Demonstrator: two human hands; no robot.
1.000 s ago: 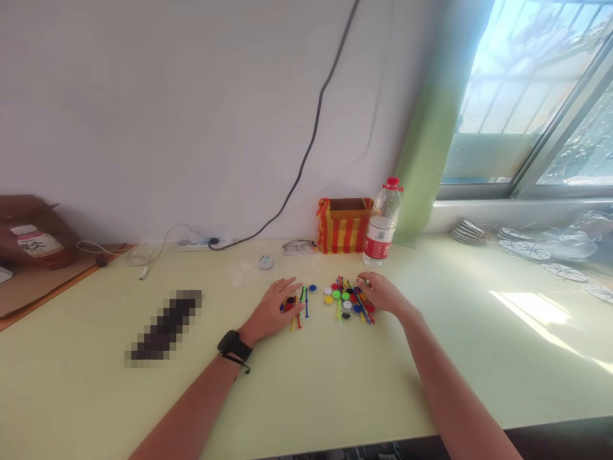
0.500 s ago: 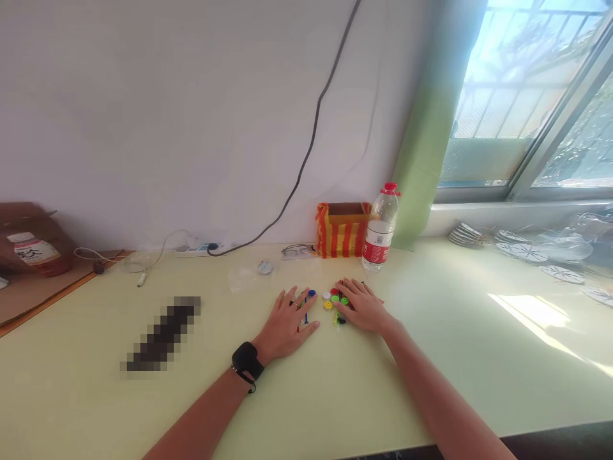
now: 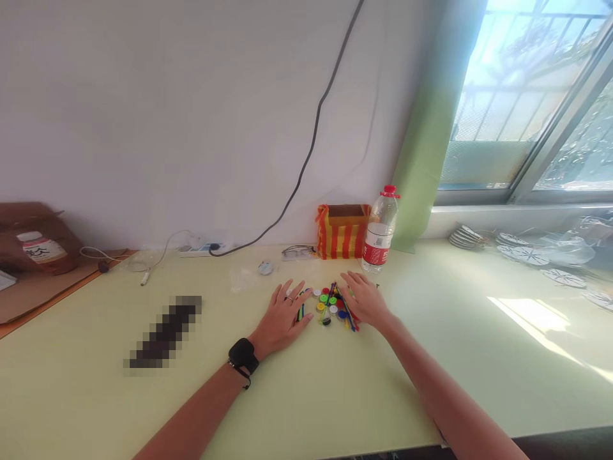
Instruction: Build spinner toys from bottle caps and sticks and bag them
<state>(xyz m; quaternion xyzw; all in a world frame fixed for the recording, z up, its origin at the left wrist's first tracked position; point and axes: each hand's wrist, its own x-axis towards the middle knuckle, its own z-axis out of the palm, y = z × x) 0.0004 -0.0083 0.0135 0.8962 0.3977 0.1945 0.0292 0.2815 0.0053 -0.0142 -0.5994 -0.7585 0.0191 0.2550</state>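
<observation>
A small heap of colourful pieces lies on the pale table between my hands: round discs such as a yellow disc [image 3: 320,308], a blue disc [image 3: 341,315] and a green disc [image 3: 332,300], with thin coloured sticks [image 3: 351,316] among them. My left hand [image 3: 284,317] rests palm down at the heap's left side, fingers spread, partly covering some sticks. On the right, my right hand [image 3: 363,299] lies over the heap's edge with its fingers stretched out, hiding several pieces beneath. Neither hand grips anything that I can see.
Behind the heap stand a red-and-yellow striped box [image 3: 343,236] and a clear bottle [image 3: 379,230] with a red cap. A small round tin [image 3: 265,267] lies left of them. A pixelated dark object [image 3: 165,332] is at left; patterned discs [image 3: 529,255] lie far right.
My right hand has shifted slightly and uncovered more sticks and discs. The left hand has moved a little left. The pieces between the hands now lie differently and more of them show.
</observation>
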